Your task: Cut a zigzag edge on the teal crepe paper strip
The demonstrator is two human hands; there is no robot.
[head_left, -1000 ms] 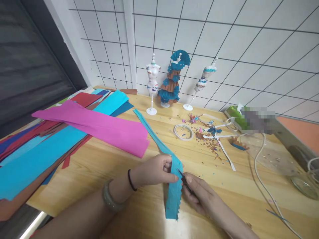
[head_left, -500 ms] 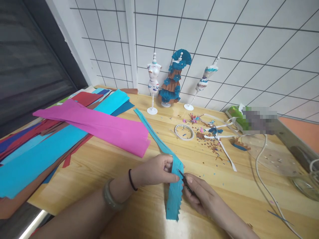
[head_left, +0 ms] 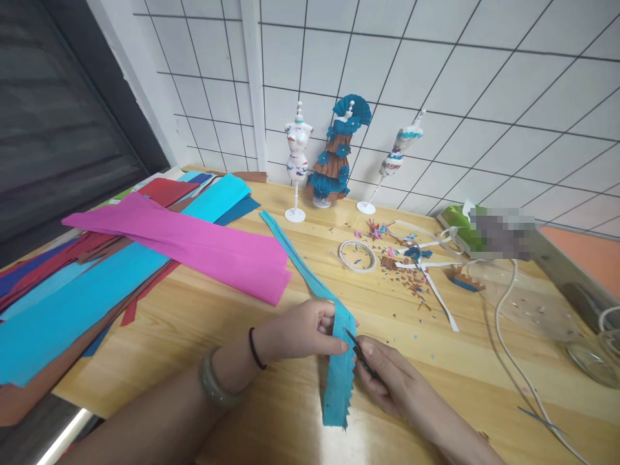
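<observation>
The left forearm (head_left: 155,410) comes in from the lower left and slants up to the right, its wrist (head_left: 237,358) nearly straight, the left hand (head_left: 298,330) pinching with curled fingers and the thumb (head_left: 334,345) stretched rightward. From the lower right, the right forearm (head_left: 453,429) angles up to the left, and the right hand (head_left: 390,378) closes just beside the left, thumb (head_left: 375,354) uppermost, its other fingers bent and partly hidden.

left hand (head_left: 322,332) grips the teal strip (head_left: 338,400)
</observation>
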